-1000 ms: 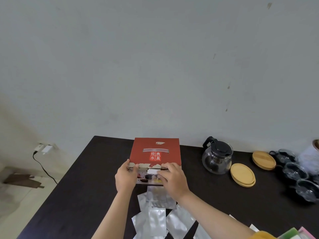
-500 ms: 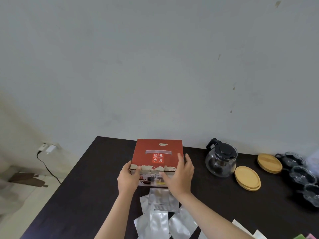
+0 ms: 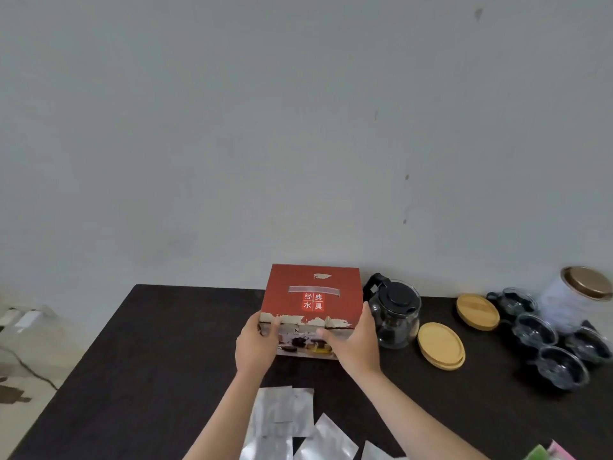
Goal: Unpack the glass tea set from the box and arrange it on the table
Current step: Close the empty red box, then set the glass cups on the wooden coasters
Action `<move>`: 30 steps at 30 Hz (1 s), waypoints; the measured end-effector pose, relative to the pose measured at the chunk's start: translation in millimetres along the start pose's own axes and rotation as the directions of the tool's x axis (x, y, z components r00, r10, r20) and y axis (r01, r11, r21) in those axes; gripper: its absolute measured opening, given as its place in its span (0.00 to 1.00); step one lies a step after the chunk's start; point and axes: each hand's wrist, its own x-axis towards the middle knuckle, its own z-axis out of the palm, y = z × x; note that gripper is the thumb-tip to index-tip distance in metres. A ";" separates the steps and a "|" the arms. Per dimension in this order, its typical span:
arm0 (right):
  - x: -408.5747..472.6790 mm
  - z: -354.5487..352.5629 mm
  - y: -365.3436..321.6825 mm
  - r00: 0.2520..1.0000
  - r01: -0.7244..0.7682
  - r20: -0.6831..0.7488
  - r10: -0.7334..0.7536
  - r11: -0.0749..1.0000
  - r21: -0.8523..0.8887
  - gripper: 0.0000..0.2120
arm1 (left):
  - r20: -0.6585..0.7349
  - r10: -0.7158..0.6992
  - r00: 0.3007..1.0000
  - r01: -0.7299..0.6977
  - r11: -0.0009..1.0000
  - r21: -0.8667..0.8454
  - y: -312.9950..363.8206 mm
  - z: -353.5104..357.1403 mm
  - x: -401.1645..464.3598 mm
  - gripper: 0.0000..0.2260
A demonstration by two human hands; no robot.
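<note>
- Head view showed the dark rectangular wooden table running out from a pale wall, with everything else placed relative to the red cardboard tea-set box sitting closed near its far middle.
- The red cardboard tea-set box had been taken by both ends since a second earlier, when the hands lay together on its front edge; by my reading it was being shifted or lifted, not opened.
- Right of the box, almost touching it, stood a clear glass teapot with a black lid; further right lay round bamboo coasters and dark-rimmed glass cups, so most of the set looked already unpacked.
- In front of the box lay flat silver foil pouches.
- The left hand gripped the box's near-left corner, thumb on the front face, fingers wrapped round the side.
- The right hand had moved from the front to the near-right corner, clasping it with thumb in front and fingers up the side.
</note>
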 end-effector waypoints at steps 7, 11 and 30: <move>34.2 -17.4 -5.0 0.997 -0.017 0.070 0.038 0.961 -0.277 0.54 | 0.031 -0.028 0.999 0.026 0.998 0.064 19.0 28.3 23.9 0.16; 40.9 -19.0 -4.3 0.997 -0.004 0.072 0.032 0.932 -0.362 0.52 | 0.022 -0.036 0.999 0.035 0.997 0.070 17.5 32.6 27.8 0.15; 14.9 -158.8 92.8 0.980 0.188 0.156 -0.124 0.836 -0.516 0.21 | 0.145 -0.182 0.973 0.103 0.895 0.434 37.2 215.7 -119.9 0.30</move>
